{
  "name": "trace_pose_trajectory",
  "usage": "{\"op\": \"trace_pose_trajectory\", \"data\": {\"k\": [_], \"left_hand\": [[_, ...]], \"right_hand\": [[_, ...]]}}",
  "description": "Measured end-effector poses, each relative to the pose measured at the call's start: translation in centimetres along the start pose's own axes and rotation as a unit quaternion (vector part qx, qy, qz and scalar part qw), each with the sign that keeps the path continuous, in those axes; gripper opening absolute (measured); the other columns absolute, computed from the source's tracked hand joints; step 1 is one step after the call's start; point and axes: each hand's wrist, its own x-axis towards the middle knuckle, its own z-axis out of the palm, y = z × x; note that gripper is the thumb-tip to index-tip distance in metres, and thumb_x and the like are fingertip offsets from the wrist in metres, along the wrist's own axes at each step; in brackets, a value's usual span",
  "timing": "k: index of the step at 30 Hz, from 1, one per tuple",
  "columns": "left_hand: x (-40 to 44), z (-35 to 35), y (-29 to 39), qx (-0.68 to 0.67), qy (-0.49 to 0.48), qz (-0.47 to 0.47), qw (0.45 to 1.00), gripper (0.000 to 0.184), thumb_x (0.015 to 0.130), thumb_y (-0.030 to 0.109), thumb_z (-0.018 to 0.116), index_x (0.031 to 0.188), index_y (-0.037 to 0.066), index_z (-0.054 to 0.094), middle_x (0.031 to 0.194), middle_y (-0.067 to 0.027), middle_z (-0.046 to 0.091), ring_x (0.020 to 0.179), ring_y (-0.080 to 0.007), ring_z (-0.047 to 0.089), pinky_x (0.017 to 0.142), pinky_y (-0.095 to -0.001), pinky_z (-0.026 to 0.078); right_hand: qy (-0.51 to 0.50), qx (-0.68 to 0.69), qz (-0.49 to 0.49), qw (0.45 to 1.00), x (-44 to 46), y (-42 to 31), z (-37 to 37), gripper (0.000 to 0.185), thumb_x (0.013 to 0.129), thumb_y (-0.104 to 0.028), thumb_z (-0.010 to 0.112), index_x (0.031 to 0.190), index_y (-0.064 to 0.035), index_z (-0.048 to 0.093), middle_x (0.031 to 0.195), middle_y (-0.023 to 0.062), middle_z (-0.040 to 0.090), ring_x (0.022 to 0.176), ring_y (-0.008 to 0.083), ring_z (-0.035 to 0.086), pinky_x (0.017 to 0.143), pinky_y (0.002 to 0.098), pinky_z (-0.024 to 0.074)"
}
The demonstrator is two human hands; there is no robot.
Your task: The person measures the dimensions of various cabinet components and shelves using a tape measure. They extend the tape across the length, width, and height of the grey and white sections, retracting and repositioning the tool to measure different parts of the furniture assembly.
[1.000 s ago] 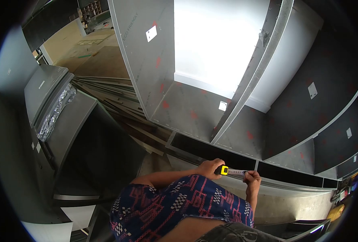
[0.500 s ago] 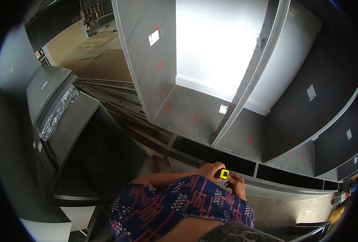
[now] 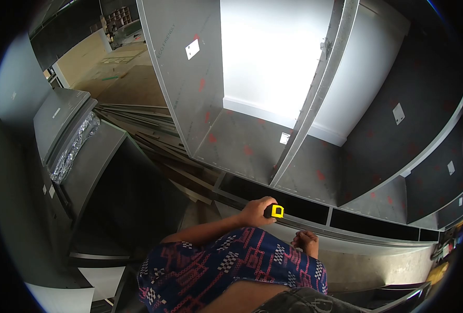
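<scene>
My left hand [image 3: 258, 213] is wrapped round a black and yellow tape measure [image 3: 277, 211]. It is in front of the low base of a large grey cabinet frame [image 3: 242, 135]. To the right and nearer my body is my right hand [image 3: 307, 242], apart from the tape measure. Its fingers are curled closed, and whatever they may hold is hidden. No drawn-out blade can be made out between the hands.
A dark cabinet box [image 3: 132, 193] stands at the left, with grey panels [image 3: 62, 122] and crumpled clear plastic wrap [image 3: 75, 151] behind it. Long board strips [image 3: 142, 122] lie on the floor beyond. An upright divider [image 3: 315, 99] splits the large frame.
My left hand has moved left and up with the tape measure, away from my right hand. My right hand has dropped slightly and its fingers have curled in.
</scene>
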Motion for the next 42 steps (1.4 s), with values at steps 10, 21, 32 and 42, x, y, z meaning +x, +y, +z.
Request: {"op": "trace_pose_trajectory", "data": {"k": [10, 21, 32, 42], "left_hand": [[-0.8, -1.1, 0.1, 0.012, -0.03, -0.024, 0.999, 0.05, 0.067, 0.025, 0.073, 0.108, 0.005, 0.052, 0.102, -0.013, 0.059, 0.096, -0.0303, 0.06, 0.082, -0.0366, 0.048], [2.5, 0.5, 0.1, 0.0, -0.116, 0.024, 0.993, 0.048, 0.067, 0.025, 0.072, 0.108, 0.007, 0.054, 0.102, -0.011, 0.061, 0.094, -0.0269, 0.061, 0.08, -0.0355, 0.049], [2.8, -0.2, -0.3, -0.059, -0.163, 0.002, 0.985, 0.051, 0.067, 0.027, 0.073, 0.109, 0.007, 0.053, 0.104, -0.0113, 0.061, 0.096, -0.0278, 0.061, 0.082, -0.037, 0.048], [2.5, -2.6, -1.8, -0.129, -0.199, -0.02, 0.971, 0.048, 0.066, 0.026, 0.077, 0.104, 0.004, 0.057, 0.096, -0.0128, 0.062, 0.089, -0.0264, 0.062, 0.08, -0.0354, 0.048]], "right_hand": [[0.024, 0.051, -0.061, 0.997, 0.5, 1.6, -0.7, 0.02, 0.082, -0.016, 0.054, 0.069, -0.0006, 0.056, 0.06, 0.01, 0.059, 0.047, 0.0187, 0.057, 0.05, 0.0287, 0.0457], [-0.002, 0.0, -0.118, 0.993, 0.8, -1.6, 2.0, 0.022, 0.091, -0.021, 0.057, 0.098, 0.0004, 0.058, 0.066, 0.0092, 0.061, 0.056, 0.0173, 0.061, 0.055, 0.0289, 0.0498], [0.019, -0.005, -0.026, 0.999, -0.7, -4.5, 7.2, 0.023, 0.087, -0.015, 0.057, 0.097, 0.0053, 0.06, 0.077, 0.0115, 0.064, 0.065, 0.016, 0.062, 0.059, 0.0272, 0.0481], [0.025, -0.014, 0.019, 0.999, -0.4, -3.6, 9.9, 0.028, 0.088, -0.025, 0.061, 0.1, 0.0, 0.061, 0.081, 0.0051, 0.062, 0.069, 0.0114, 0.058, 0.062, 0.0253, 0.0471]]}}
